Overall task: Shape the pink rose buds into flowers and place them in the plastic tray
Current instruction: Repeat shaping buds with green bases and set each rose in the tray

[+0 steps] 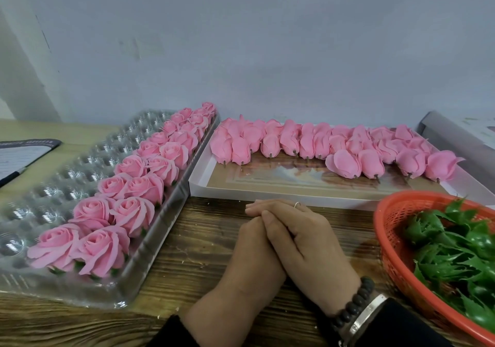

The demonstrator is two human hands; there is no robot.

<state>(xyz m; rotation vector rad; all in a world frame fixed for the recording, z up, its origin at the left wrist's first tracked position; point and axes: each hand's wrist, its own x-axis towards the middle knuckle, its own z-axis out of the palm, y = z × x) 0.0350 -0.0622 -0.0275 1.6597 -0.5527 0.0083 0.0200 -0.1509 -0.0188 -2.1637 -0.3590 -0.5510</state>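
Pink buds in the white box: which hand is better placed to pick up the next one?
Right, probably. The right hand lies on top of the left hand, so it can lift first, and the nearest pink buds sit ahead on its side. Neither hand holds anything.

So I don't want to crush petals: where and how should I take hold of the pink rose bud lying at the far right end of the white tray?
Pinch the pink rose bud low on its rounded base, just above the short stem, coming from the near side. It lies with the stem end toward you and the loose petal tips pointing away. The right hand is nearer to it.
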